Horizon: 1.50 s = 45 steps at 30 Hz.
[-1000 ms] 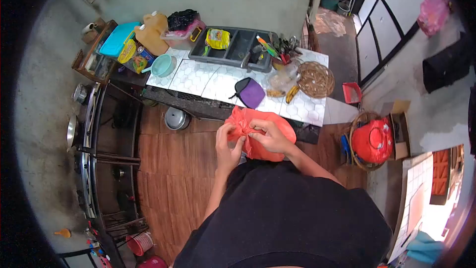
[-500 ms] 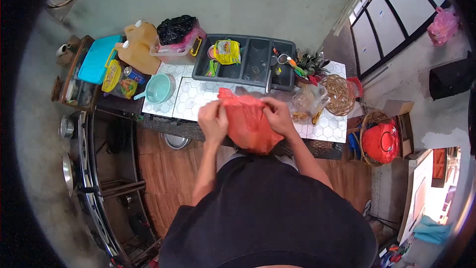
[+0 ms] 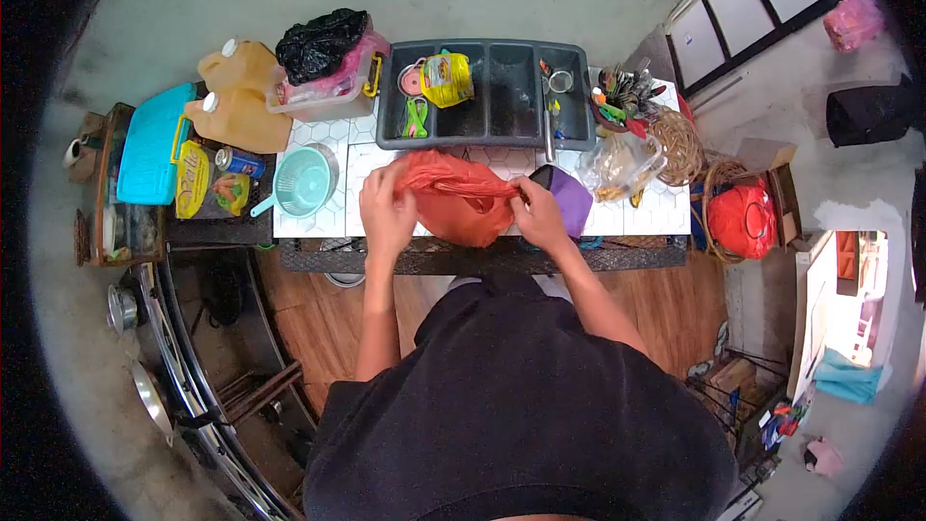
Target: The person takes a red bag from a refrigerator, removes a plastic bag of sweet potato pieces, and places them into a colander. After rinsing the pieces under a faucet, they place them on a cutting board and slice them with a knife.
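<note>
A red plastic bag [image 3: 461, 212] hangs between my hands at the front edge of the tiled table, its rim bunched along the top. My right hand [image 3: 540, 222] pinches the rim at its right end. On the opposite side, my left hand [image 3: 388, 217] has its fingers curled over the bag's edge; the fingertips are partly hidden. Just behind my right hand lies a purple and dark cloth-like item [image 3: 571, 199], partly covered. A clear plastic bag [image 3: 617, 169] with something inside rests farther right.
Behind stands a dark divided tray [image 3: 511, 140] with a yellow pack [image 3: 446, 79] in it. Leftward are a teal strainer [image 3: 303, 183], amber jugs [image 3: 241, 116], a blue can [image 3: 239, 162] and a turquoise-lidded box [image 3: 154, 145]. At right sit cutlery [image 3: 632, 95] and a wicker item [image 3: 680, 145].
The red bag has moved from upright and spread in front of me to lower and tilted, its rim now gathered. The purple item has come into view beside it. My view has shifted slightly.
</note>
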Available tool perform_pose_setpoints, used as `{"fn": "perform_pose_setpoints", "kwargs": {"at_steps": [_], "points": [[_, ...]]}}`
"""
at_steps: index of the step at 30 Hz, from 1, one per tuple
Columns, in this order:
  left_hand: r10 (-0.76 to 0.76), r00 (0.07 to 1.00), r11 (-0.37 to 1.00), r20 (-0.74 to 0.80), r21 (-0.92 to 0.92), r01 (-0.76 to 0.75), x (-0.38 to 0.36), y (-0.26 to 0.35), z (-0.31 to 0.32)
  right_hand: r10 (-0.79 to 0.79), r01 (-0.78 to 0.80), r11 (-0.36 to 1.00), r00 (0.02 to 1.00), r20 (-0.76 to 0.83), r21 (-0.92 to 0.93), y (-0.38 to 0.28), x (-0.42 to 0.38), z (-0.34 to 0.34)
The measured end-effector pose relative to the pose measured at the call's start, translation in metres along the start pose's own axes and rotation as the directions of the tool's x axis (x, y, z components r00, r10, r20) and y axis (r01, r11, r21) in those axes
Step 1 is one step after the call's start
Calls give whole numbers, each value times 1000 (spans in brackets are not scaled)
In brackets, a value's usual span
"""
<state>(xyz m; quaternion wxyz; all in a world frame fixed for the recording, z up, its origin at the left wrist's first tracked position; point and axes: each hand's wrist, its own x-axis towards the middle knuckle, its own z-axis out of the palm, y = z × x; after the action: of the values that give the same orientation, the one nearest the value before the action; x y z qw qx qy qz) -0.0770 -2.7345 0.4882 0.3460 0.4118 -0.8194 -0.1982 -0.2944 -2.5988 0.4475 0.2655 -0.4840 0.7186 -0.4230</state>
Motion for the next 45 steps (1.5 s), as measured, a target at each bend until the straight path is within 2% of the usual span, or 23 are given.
{"fn": "perform_pose_setpoints", "kwargs": {"at_steps": [1,3,5,10,12,13,15,17,19,23,25,26,27,29,30,31,33,34,36,39,40,43,45], "points": [[148,989,988,-21,40,-147,7,11,-4,-66,62,995,997,-46,-81,-9,2,3],[205,978,979,28,-1,-205,7,3,6,-184,173,957,982,-28,-232,-26,6,12],[275,927,961,254,-32,-276,5,-2,14,-345,300,907,932,-114,-294,-45,7,22],[153,980,988,131,-46,-148,5,-11,20,-397,385,882,918,13,-272,-21,7,34],[-63,997,998,-37,-33,62,8,-28,10,-165,151,984,972,-164,-99,-8,2,21],[-208,975,958,-75,-218,187,13,-34,2,-233,224,972,934,-269,-65,-18,0,11],[-160,963,987,-218,-63,150,10,-33,-6,-3,54,941,989,-151,334,-38,-2,-1],[-201,958,970,-204,-177,166,1,-42,0,-63,107,926,989,-131,362,-47,-11,-3],[-361,926,750,-112,-625,217,-7,-34,-4,-119,151,907,987,-105,393,-55,-23,-5],[-271,961,742,49,-625,241,-2,8,-35,-308,216,826,946,97,520,-83,-32,-16],[-332,941,720,72,-624,302,-7,-4,-37,-137,3,951,900,413,309,-89,-32,-22],[-316,949,821,6,-499,277,-10,-13,-40,-138,31,977,849,510,213,-91,-23,-22],[-286,957,900,-54,-357,249,-8,-14,-45,-139,29,976,848,512,216,-92,-17,-20],[-218,967,918,-132,-365,157,-3,-5,-57,-89,130,990,868,489,-49,-96,-4,-14],[-266,951,855,-157,-493,158,-2,1,-62,36,109,958,872,489,-265,-101,4,-12],[-320,931,777,-175,-611,152,-3,5,-65,41,103,959,870,492,-263,-97,5,-10],[-249,962,759,-112,-640,121,-6,2,-73,99,130,798,935,341,-588,-92,8,-4],[-223,974,666,33,-725,177,-8,3,-77,250,19,785,904,346,-619,-105,13,-11],[-207,947,562,244,-763,320,-20,-2,-84,199,58,775,923,330,-629,-102,17,-16],[-321,921,511,222,-778,366,-27,-5,-79,218,77,715,920,326,-695,-112,16,-22],[-206,933,443,294,-822,357,-23,-7,-85,113,184,691,928,355,-700,-113,14,-24],[-253,938,337,238,-887,316,-29,-18,-80,19,309,685,898,441,-660,-118,12,-19],[-312,924,332,222,-886,325,-31,-16,-77,-172,474,738,821,545,-480,-116,10,-4]]}}
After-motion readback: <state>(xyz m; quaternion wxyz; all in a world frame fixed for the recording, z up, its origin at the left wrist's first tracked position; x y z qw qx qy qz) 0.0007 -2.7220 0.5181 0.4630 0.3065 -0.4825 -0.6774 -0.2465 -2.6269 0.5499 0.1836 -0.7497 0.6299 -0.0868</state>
